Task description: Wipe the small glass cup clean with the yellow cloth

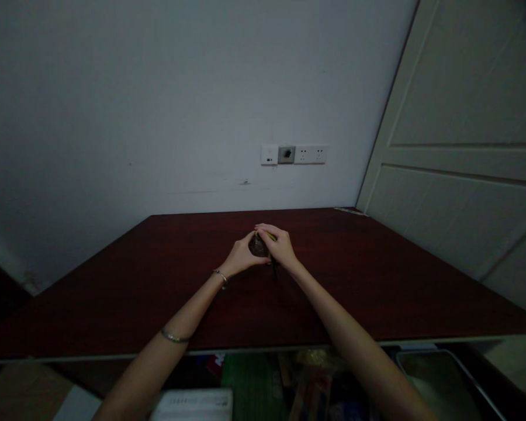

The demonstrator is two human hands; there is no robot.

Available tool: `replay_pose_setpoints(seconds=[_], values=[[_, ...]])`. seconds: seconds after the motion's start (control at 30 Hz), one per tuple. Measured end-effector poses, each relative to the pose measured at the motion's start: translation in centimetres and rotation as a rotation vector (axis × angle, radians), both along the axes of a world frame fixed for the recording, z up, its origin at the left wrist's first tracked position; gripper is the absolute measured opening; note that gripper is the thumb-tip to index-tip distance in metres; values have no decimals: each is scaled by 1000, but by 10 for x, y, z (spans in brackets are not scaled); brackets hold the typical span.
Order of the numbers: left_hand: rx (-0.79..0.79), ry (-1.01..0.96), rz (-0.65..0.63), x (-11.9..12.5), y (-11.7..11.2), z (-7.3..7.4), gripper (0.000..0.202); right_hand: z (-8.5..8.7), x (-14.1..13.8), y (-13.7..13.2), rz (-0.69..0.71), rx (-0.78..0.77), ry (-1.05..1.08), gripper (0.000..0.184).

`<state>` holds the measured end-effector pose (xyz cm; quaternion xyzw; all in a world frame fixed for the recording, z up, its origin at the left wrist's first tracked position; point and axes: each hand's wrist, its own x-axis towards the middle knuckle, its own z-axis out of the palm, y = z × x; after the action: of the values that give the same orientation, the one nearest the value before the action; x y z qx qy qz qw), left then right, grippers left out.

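Note:
Both my hands meet over the middle of a dark red-brown table [377, 280]. My left hand [241, 257] is curled around a small dark round object [258, 245] with a yellow part on top. My right hand [280, 244] is closed over the same object from the right and above, fingers bent across its top. A thin dark strip or cord hangs from the object down to the tabletop just below my right hand. The dim light hides what the object is. Bracelets sit on my left wrist and forearm.
A white wall stands behind the table, with a row of sockets and a switch [294, 155] above the back edge. A pale panelled door [464, 164] is at the right. Below the front edge are a white box [193, 404], assorted clutter and a grey bin [442, 380].

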<state>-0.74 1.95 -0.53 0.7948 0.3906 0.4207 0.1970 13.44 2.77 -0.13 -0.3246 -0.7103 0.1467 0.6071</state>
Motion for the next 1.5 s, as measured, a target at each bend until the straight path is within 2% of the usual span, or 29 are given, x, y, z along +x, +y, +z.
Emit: replay_pose_setpoints(seconds=[0.07, 0.23, 0.33, 0.43, 0.5, 0.63, 0.73, 0.8, 0.93, 1.03, 1.2, 1.3, 1.37, 1.5], values=[[-13, 8, 25, 0, 1, -1, 76, 1, 0, -5, 7, 42, -71, 23], [-1, -3, 62, -2, 7, -6, 39, 4, -1, -19, 125, 221, -272, 24], [-37, -77, 31, 0, 6, -5, 47, 7, -1, -17, 102, 217, -156, 24], [-77, -170, -48, 4, 1, -1, 67, 10, 1, -11, 74, 104, 43, 24], [-116, -215, -91, 6, 0, 1, 72, 11, 2, -10, 78, 53, 89, 24], [-223, -263, -89, 8, 6, -1, 47, 11, 4, -16, 122, 130, -52, 22], [-231, -268, -95, 9, 11, -5, 32, 12, 5, -20, 182, 193, -190, 21], [-235, -271, -113, 9, 11, -5, 33, 13, 6, -18, 202, 185, -200, 20], [-244, -261, -144, 9, 5, -3, 48, 12, 6, -8, 159, 63, -22, 23], [-242, -230, -133, 8, 3, -2, 48, 10, 5, -6, 126, 27, 52, 24], [-243, -242, -105, 7, 10, -7, 35, 13, 6, -16, 201, 138, -150, 19], [-251, -259, -120, 7, 9, -6, 31, 17, 8, -19, 255, 151, -165, 19], [-252, -260, -122, 7, 5, -3, 36, 19, 9, -17, 261, 103, -82, 19], [-246, -272, -129, 7, -1, 2, 45, 21, 12, -8, 263, -94, 108, 22]])
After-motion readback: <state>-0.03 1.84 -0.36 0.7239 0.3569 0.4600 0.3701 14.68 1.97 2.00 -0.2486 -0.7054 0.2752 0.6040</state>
